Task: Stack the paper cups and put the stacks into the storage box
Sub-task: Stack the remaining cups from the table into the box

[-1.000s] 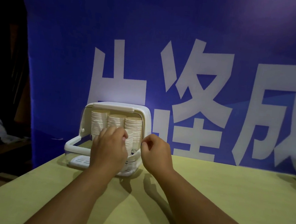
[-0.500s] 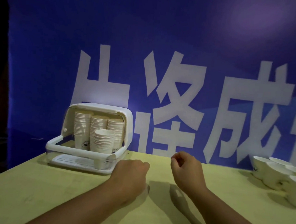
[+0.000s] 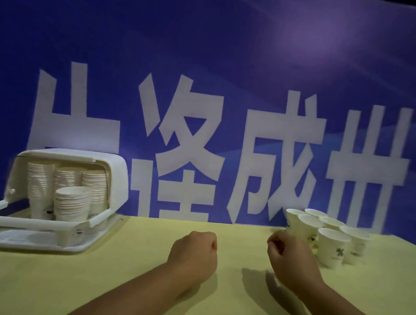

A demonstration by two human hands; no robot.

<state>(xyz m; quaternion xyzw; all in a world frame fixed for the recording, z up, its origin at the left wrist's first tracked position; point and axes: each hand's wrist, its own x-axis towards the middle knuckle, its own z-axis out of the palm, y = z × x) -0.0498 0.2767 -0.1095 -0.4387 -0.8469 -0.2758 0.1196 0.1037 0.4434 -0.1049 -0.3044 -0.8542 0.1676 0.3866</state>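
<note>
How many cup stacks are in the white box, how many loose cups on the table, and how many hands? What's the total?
Storage box: 1
Cup stacks inside it: 4
Loose cups: 6
Hands: 2, left hand and right hand
Total: 13

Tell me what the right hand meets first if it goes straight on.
Probably the blue banner behind the table; the right hand points just left of the paper cups, though depth is unclear.
</note>
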